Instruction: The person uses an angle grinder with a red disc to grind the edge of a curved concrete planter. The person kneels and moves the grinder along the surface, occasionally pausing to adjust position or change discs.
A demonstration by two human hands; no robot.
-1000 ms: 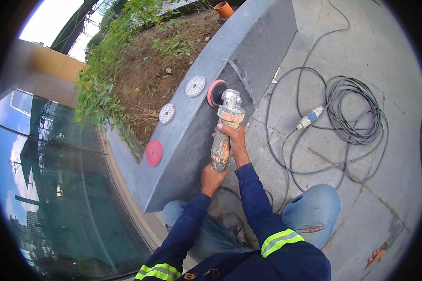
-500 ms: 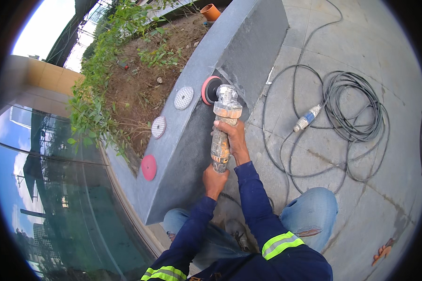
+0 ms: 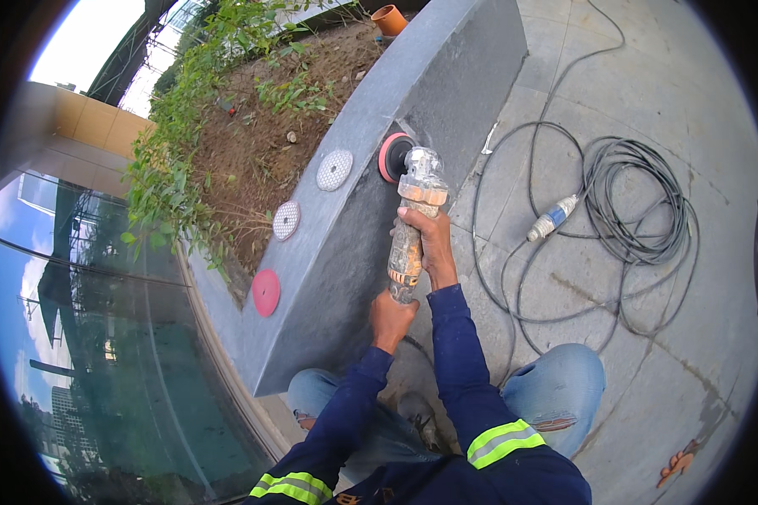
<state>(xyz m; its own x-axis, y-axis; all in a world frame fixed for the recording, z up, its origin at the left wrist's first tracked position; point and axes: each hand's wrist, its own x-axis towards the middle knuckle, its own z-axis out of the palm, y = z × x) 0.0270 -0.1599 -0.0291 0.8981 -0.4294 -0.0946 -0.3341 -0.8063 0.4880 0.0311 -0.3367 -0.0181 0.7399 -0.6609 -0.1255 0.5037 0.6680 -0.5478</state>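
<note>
An angle grinder, dusty and orange-grey, is held in both hands against the side of a grey planter wall. My left hand is wrapped round its rear end. Further forward, my right hand grips the body just behind the head. The grinder's red-rimmed black disc stands on edge at the wall's upper side face; whether it spins I cannot tell. Along the wall's top lie two white, dotted round pads and a pink round pad.
A coiled black cable with a blue-and-white connector lies on the paved floor to the right. Soil with green plants and an orange pipe sit behind the wall. Glass panels stand at left.
The grinder and both hands have shifted slightly right in the picture, and the disc a little up along the wall. The view itself has also moved slightly. Both grips look the same.
</note>
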